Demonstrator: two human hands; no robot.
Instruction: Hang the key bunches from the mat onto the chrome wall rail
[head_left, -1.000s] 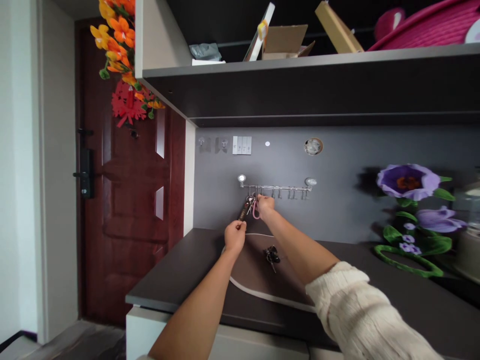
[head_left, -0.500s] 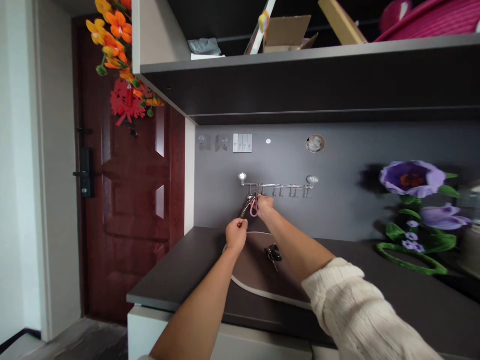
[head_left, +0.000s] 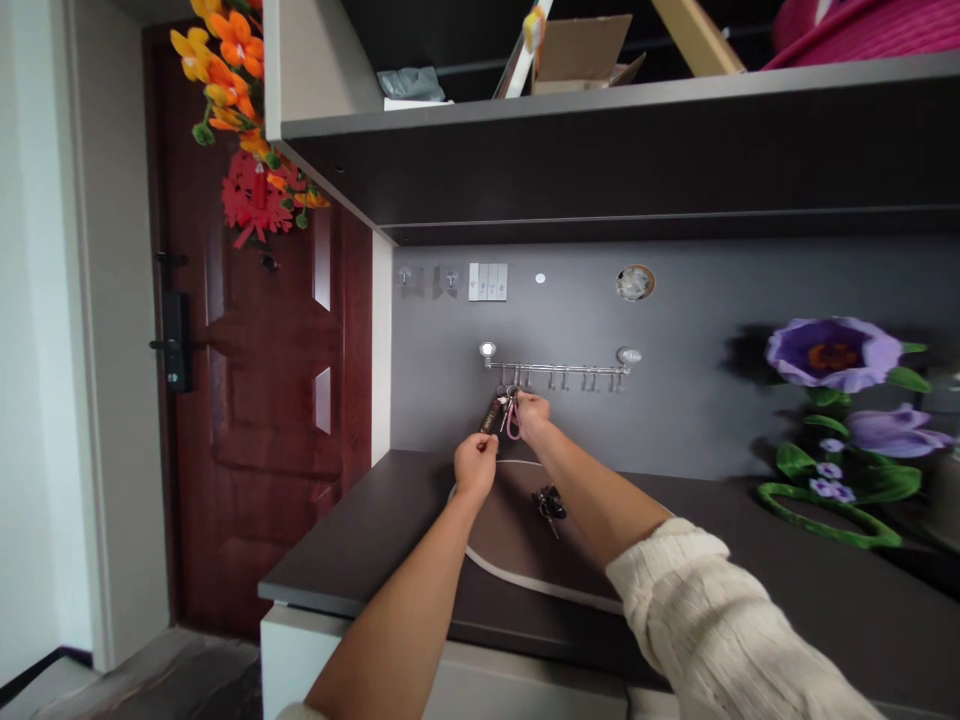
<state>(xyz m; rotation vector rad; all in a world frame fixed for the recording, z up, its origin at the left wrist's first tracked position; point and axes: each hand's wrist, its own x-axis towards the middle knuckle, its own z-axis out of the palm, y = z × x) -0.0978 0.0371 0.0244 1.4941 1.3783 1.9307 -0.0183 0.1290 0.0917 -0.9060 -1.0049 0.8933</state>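
Observation:
A bunch of keys (head_left: 501, 410) with a pink loop and a dark fob hangs at the left end of a chrome hook rail (head_left: 559, 369) on the grey wall. My right hand (head_left: 532, 414) is raised to the rail, fingers pinched on the keys' pink loop. Just below, my left hand (head_left: 475, 466) is closed on the lower end of the dark fob. A second bunch of keys (head_left: 548, 503) lies on a brown oval mat (head_left: 510, 540) on the dark counter.
A dark shelf (head_left: 600, 110) with boxes and a pink basket juts out overhead. Purple felt flowers (head_left: 832, 420) stand at the right on the counter. A red-brown door (head_left: 247, 400) with a black lock is at the left, orange flowers (head_left: 232, 70) above it.
Both hands stay at the keys on the rail. The view has shifted slightly; the fob hangs a little lower than half a second ago.

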